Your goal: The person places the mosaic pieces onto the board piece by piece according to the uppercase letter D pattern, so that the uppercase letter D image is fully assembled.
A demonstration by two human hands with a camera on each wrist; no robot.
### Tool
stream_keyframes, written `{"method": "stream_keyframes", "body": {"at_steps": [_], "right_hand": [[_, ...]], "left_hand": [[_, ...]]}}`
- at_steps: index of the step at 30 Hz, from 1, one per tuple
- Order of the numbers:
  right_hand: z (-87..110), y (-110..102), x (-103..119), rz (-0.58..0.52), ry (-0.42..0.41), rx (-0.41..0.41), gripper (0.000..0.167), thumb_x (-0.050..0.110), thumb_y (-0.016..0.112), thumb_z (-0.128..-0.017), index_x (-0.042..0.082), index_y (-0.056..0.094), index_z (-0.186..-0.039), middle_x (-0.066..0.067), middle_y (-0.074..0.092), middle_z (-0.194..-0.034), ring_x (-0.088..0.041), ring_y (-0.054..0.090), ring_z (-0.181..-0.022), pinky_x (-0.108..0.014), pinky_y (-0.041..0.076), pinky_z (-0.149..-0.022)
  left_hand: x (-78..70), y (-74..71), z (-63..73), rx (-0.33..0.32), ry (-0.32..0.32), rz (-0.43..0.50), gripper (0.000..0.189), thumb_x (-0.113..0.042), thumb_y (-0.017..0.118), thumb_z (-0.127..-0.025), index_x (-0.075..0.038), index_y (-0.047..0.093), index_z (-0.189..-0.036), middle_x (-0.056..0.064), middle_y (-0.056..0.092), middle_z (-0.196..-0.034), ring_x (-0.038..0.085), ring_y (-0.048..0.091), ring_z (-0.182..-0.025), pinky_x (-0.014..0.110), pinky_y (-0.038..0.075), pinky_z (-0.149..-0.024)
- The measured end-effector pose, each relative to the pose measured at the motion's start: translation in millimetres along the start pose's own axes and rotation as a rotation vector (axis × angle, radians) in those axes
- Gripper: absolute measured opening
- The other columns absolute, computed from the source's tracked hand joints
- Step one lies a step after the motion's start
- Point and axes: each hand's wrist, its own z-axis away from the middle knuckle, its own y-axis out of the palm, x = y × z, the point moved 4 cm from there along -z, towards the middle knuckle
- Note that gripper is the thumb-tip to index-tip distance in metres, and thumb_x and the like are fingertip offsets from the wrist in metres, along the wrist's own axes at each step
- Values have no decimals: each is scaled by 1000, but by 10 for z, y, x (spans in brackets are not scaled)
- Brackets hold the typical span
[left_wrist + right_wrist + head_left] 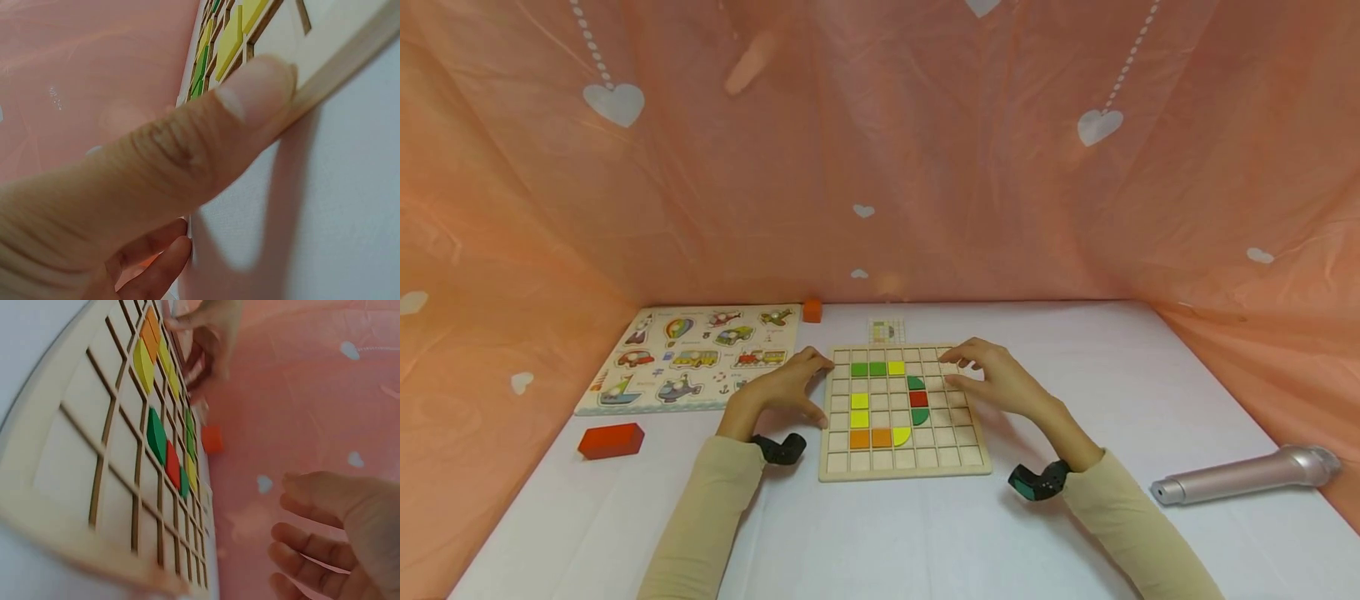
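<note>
A wooden grid board (947,457) lies on the white table with coloured tiles in several cells. Among them are light green squares (868,369), yellow squares (859,401), orange squares (870,439), a red square (918,399), dark green rounded tiles (920,417) and a yellow rounded tile (901,436). At the board's left edge is my left hand (778,390); its straight thumb (187,147) touches the rim in the left wrist view. My right hand (1000,381) hovers by the upper right edge, fingers spread and holding nothing; the right wrist view shows it apart from the board.
Behind the board lies a small pattern card (887,331). A vehicle picture puzzle (700,392) is at the back left, near an orange-red cube (812,311). A red block (612,441) sits front left, and a pinkish microphone-like cylinder (1240,477) lies at the right.
</note>
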Motion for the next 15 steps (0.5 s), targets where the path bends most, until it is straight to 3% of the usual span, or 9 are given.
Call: {"method": "stream_keyframes", "body": {"at_steps": [8, 15], "right_hand": [[299, -215, -174, 34, 51, -50, 26, 10, 68, -84, 4, 65, -109, -12, 66, -104, -27, 60, -91, -44, 50, -77], [432, -363, -303, 56, 97, -102, 27, 11, 69, -83, 2, 65, -109, -14, 65, -103, -26, 60, -89, -41, 51, -74]], "left_hand": [[-7, 1, 20, 7, -11, 20, 86, -29, 87, -61, 3, 46, -130, 13, 43, -119, 27, 42, -111, 44, 34, -104], [-2, 1, 11, 8, -17, 22, 87, -29, 87, -61, 3, 46, -131, 13, 43, -121, 27, 42, -112, 44, 34, -104]]}}
